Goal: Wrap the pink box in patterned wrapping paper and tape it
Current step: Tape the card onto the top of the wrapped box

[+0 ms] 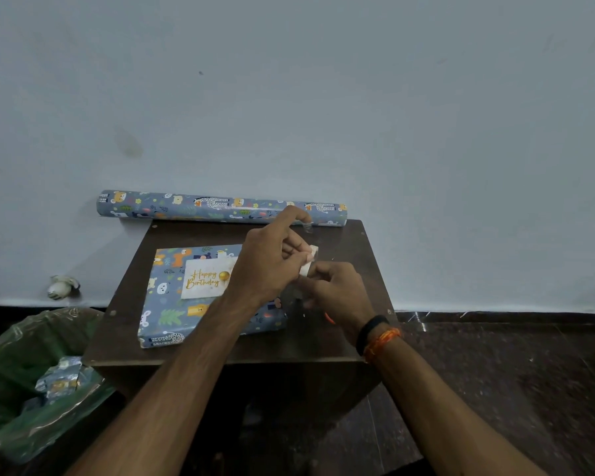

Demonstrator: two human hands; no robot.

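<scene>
Pulling clear tape off roll (306, 266) | left hand (272, 259) pinching strip end, right hand (337, 293) curled round roll | wrapped box (200, 297) flat on table (220, 352), just left of and below both hands, left hand nearer

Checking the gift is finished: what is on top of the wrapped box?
A white Happy Birthday card lies on the wrapped box. The left hand and forearm cover the card's right edge and that side of the box.

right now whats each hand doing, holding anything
Left hand: fingers pinch a strip of clear tape pulled up from the roll.
Right hand: fingers curled round the tape roll, holding it.
</scene>
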